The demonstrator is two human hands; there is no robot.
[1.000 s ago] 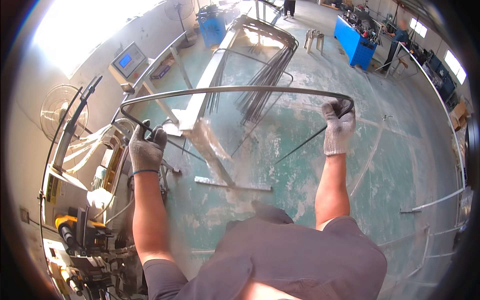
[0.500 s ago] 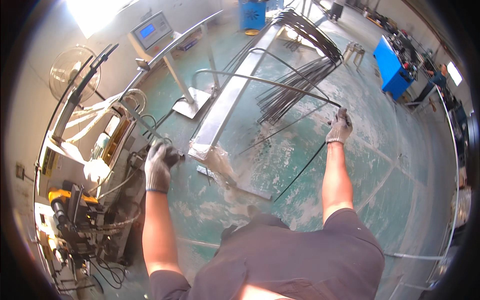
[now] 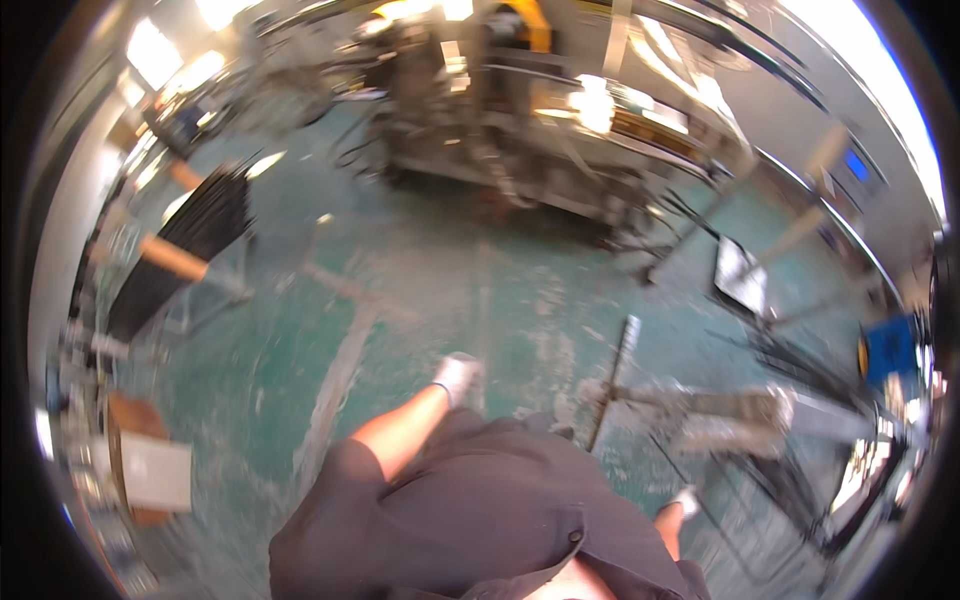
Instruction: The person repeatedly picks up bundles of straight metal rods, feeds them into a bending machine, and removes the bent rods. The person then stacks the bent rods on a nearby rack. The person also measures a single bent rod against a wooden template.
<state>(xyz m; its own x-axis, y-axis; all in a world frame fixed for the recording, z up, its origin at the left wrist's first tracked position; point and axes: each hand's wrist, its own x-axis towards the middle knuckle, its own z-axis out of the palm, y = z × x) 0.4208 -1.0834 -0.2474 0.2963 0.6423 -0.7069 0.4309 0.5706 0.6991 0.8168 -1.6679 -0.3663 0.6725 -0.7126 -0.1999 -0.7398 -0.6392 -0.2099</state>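
Note:
My left hand [image 3: 460, 373], in a pale glove, hangs low in front of my body above the green floor. It is blurred, and no object shows in it. Small and smeared at the lower right, my right hand [image 3: 687, 501] is also gloved. A thin dark rod [image 3: 712, 515] runs close beside it; whether I grip it cannot be made out. Just beyond that hand lies a metal beam [image 3: 835, 415], its near end wrapped in clear plastic [image 3: 735, 425].
A cluttered workbench machine [image 3: 500, 150] stands ahead. At the left, dark rods [image 3: 190, 235] rest on a stand with orange parts. A scale's white platform [image 3: 740, 277] sits at the right, with a blue box [image 3: 888, 350] beyond. A white-topped box [image 3: 158, 472] is at the lower left.
My view has swung left, bringing the machine ahead and the beam to the right. Both arms have dropped. The bent rod at my right hand earlier is no longer clearly visible.

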